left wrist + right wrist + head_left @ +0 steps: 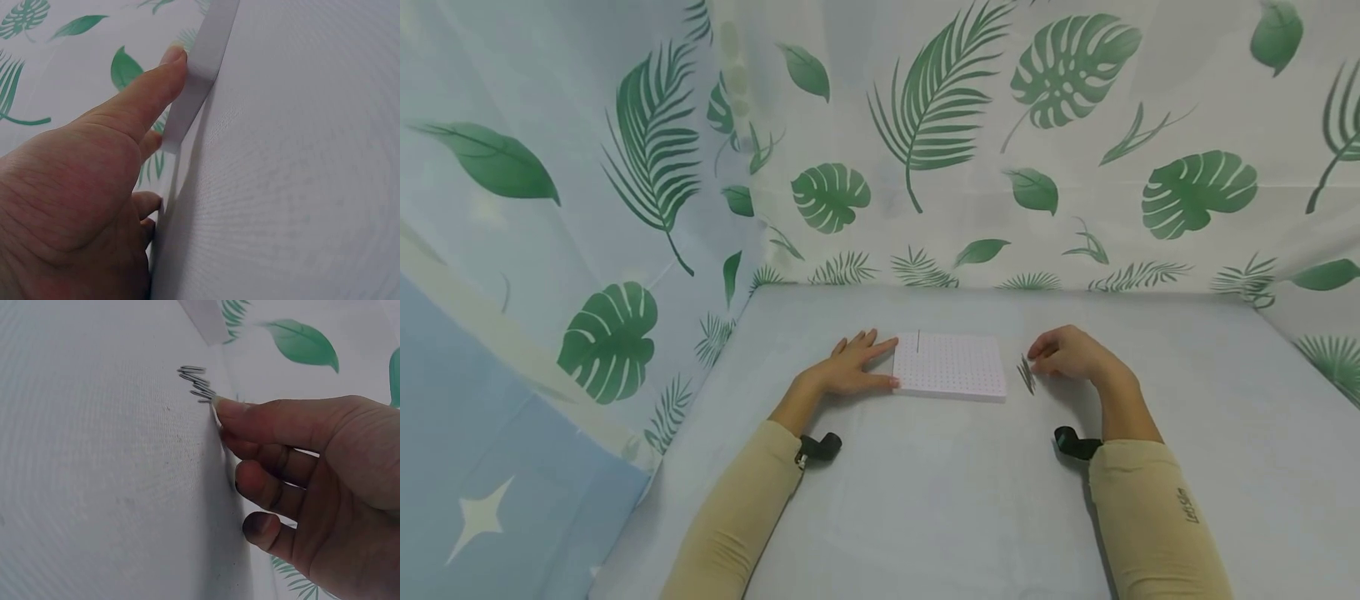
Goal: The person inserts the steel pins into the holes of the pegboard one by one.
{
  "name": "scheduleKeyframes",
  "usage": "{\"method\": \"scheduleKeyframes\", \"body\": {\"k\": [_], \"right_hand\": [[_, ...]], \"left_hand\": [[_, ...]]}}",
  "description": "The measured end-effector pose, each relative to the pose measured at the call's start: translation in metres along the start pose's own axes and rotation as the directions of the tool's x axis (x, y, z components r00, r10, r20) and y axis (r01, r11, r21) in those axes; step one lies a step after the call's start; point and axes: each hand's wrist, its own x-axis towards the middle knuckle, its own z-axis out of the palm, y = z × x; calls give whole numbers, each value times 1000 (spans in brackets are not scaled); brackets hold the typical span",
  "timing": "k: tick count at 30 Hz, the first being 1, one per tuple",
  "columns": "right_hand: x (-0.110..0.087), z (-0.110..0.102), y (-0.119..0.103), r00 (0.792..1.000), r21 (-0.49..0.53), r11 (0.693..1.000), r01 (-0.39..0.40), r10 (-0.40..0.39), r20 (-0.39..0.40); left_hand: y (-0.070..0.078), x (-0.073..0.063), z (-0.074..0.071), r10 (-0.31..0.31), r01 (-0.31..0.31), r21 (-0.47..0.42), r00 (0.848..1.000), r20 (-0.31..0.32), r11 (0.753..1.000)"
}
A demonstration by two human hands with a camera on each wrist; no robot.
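A white pegboard (951, 364) with rows of small holes lies flat on the table, and one thin dark metal pin (918, 342) stands upright near its upper left corner. My left hand (852, 367) rests at the board's left end, fingers spread, with the index fingertip at the upper corner and the thumb (164, 78) against the side near the lower corner. Right of the board lies a small bunch of thin metal pins (1026, 375). My right hand (1067, 354) pinches at the end of a pin in this bunch (199, 384) with thumb and index finger, the other fingers curled.
A white cloth covers the table (940, 500). Behind it hangs a white curtain (955, 217) printed with green leaves, and another leaf-printed curtain (587, 225) hangs on the left. Each forearm wears a black wrist camera (1077, 444).
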Motion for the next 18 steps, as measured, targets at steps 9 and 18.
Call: {"method": "scheduleKeyframes", "body": {"k": [9,18], "right_hand": [[-1,-1,-2,1000,-11,1000,-22,22,0],[-1,0,-4,1000,-9,1000,-19,19,7]], "left_hand": [[0,1,-1,-8,8,15,1000,-3,1000],[0,1,1,-8,9,21,1000,-7,1000]]}}
